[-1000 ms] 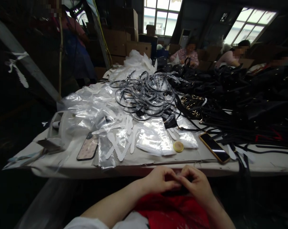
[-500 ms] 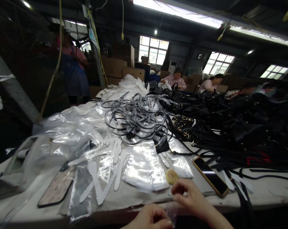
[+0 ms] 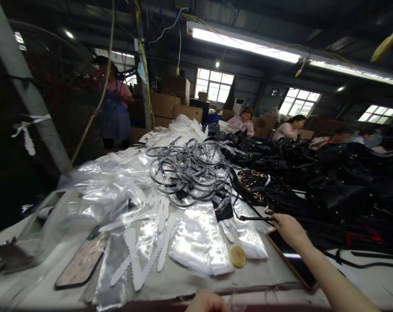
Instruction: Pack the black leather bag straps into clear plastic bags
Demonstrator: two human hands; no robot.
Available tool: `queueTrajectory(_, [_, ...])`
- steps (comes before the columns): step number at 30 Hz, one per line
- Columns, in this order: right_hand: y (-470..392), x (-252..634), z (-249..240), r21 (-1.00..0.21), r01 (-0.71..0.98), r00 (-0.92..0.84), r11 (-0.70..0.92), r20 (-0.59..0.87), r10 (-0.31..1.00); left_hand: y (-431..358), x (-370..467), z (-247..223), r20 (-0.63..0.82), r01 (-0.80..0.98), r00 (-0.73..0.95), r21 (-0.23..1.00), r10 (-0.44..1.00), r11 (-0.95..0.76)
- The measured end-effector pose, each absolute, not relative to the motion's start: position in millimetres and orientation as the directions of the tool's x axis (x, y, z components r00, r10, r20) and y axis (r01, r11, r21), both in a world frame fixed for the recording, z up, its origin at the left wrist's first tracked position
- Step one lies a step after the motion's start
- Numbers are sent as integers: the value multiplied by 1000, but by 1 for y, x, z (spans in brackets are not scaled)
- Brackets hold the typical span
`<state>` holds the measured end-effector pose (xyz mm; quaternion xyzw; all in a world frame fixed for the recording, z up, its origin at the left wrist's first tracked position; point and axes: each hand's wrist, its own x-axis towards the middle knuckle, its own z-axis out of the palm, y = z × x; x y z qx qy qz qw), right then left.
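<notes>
right hand (image 3: 289, 229): pinching black strap (image 3: 255, 218) | left hand (image 3: 207, 301): grip i cannot tell | i note dark-screened phone (image 3: 293, 263) partly hidden by forearm (image 3: 336, 275), yellow roll (image 3: 237, 256) nearby

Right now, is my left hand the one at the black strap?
No, your right hand is at the black strap; your left hand is lower.

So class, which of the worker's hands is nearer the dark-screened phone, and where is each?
Right. The right hand is at the far end of the dark-screened phone; the left hand is to its left, low in the picture.
</notes>
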<state>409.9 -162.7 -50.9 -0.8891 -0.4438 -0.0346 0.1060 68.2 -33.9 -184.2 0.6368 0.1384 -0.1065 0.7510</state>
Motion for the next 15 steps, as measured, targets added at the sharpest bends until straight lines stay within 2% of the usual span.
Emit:
queueTrajectory(3, [-180, 399, -11, -185, 814, 576, -550, 140, 805, -40, 59, -162, -289, 267, 954, 941, 85, 206])
queueTrajectory(5, [-194, 378, 12, -290, 789, 587, -541, 100, 803, -46, 55, -144, -243, 216, 962, 956, 122, 199])
queueTrajectory(6, [-201, 363, 20, -387, 751, 598, -535, 56, 799, -49, 54, -133, -236, 207, 964, 956, 124, 206])
queueTrajectory(9, [-218, 307, 26, -744, 478, 597, -467, -115, 794, -57, 59, -101, -234, 183, 958, 943, 164, 278])
queueTrajectory(10, [-222, 287, 22, -822, 370, 580, -433, -159, 799, -59, 63, -91, -221, 153, 955, 938, 198, 310])
queueTrajectory(12, [-227, 249, 7, -900, 202, 542, -387, -226, 809, -62, 73, -75, -164, 60, 961, 912, 225, 406])
queueTrajectory(15, [-234, 205, -24, -914, 102, 478, -393, -301, 825, -67, 86, -68, -136, 31, 983, 785, 122, 619])
